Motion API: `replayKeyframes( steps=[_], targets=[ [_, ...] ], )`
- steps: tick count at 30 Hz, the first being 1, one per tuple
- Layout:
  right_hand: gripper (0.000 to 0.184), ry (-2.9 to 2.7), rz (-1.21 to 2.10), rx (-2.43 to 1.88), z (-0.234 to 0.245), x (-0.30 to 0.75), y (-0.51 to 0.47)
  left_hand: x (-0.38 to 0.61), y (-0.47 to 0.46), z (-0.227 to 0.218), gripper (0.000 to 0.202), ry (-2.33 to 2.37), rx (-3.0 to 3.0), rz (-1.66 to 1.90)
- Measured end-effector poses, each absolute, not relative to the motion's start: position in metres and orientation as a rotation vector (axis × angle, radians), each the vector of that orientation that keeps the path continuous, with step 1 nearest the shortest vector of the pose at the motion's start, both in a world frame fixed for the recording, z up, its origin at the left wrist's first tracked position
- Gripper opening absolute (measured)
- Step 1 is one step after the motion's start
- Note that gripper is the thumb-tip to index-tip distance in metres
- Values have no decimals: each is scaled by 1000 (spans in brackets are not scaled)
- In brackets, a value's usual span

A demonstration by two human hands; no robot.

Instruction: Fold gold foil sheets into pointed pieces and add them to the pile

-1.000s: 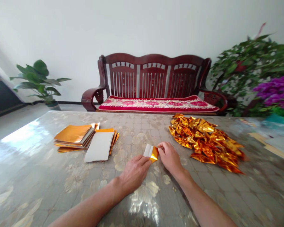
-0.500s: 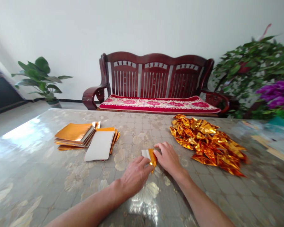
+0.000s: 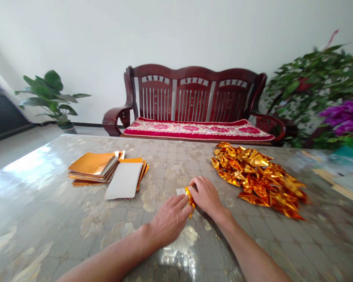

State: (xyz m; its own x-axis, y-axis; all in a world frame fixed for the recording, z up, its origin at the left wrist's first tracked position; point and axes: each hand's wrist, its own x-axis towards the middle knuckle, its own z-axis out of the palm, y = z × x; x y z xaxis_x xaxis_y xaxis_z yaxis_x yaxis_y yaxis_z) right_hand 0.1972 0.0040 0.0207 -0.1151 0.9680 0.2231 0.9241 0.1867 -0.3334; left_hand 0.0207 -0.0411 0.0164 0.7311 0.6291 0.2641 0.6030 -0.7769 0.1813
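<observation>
A small sheet of gold foil paper (image 3: pixel 190 197), partly folded with its pale back showing on the left, lies on the table between my two hands. My left hand (image 3: pixel 171 216) rests over its near left part, fingers pressed on the paper. From the right, my right hand (image 3: pixel 206 194) has its thumb and curled fingers closed on the far right edge. My fingers hide much of the folded part. To the right spreads a heap of folded gold foil pieces (image 3: pixel 252 172).
At the left lie a stack of gold foil sheets (image 3: pixel 92 163) and a pile with its pale side up (image 3: pixel 124 180). Clear plastic bags (image 3: pixel 314 158) lie at the right edge of the patterned table (image 3: pixel 85 243). Behind it stands a wooden bench (image 3: pixel 194 98).
My right hand's fingers have curled in more over the paper. My left hand has shifted slightly right, and less of the gold paper shows now.
</observation>
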Motion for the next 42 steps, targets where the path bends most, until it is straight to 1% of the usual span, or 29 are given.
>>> replayKeyframes(
  steps=[3,6,8,10,13,18,27,36,42],
  targets=[
    [10,-2045,248,-1833,22,196,3,21,-43,15,19,1018,2867,446],
    [21,-1983,370,-1890,22,196,3,22,-44,15,25,1012,2885,420],
    [26,-1954,444,-1911,24,196,3,22,-45,14,26,1007,2895,417],
    [24,-1935,492,-1935,27,196,3,22,-45,14,24,1001,2902,417],
    [12,-1940,511,-1972,30,195,2,22,-45,14,21,998,2902,434],
    [9,-1965,404,-1898,26,191,-3,19,-45,18,23,1007,2878,482],
    [13,-2092,127,-1687,14,192,-12,14,-42,14,33,1013,2819,474],
    [15,-2181,-84,-1512,9,193,-17,14,-42,11,29,1117,2835,506],
    [14,-2196,-128,-1457,7,193,-18,15,-44,13,26,1198,2845,496]
  ],
)
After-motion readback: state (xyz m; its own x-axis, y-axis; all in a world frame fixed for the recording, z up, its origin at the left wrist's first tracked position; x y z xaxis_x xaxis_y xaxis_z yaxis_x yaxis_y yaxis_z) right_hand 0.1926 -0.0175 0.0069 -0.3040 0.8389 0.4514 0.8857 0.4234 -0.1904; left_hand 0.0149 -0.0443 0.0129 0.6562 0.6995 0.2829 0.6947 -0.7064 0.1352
